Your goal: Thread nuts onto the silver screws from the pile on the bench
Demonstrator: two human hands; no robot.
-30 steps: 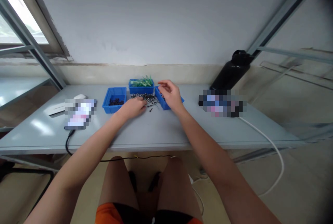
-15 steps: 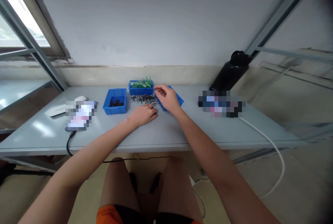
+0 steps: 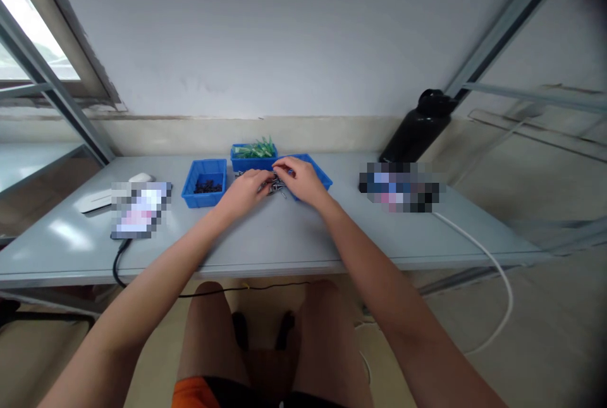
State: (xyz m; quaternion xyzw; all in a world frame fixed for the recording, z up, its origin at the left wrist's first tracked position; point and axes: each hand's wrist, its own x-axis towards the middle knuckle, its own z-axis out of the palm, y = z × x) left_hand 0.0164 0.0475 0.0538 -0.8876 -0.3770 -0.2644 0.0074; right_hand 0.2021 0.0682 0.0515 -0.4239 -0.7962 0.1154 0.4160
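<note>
A pile of small shiny metal pieces (image 3: 277, 188) lies on the table, partly covered by my hands. My left hand (image 3: 246, 191) lies over the pile's left part, fingers curled inward; what its fingertips grip, if anything, is hidden. Close beside it, my right hand (image 3: 303, 181) has thumb and fingers pinched together above the pile, in front of the right blue bin (image 3: 321, 174). Whatever is in that pinch is too small to name. Behind the pile stands a blue bin (image 3: 244, 163) of green-and-clear slender pieces (image 3: 256, 148). Left of my left hand, another blue bin (image 3: 202, 202) holds small dark pieces (image 3: 207, 186).
On the left of the table (image 3: 284, 240) lie a phone (image 3: 140, 212) with a black cable and a white mouse (image 3: 141, 178). A black bottle (image 3: 417, 126) stands at the right, behind a blurred-out device (image 3: 398, 190) with a white cable. A wall closes the back.
My left hand has moved up and left over the metal pile. My right hand has come down slightly toward it, so the two hands are now close together.
</note>
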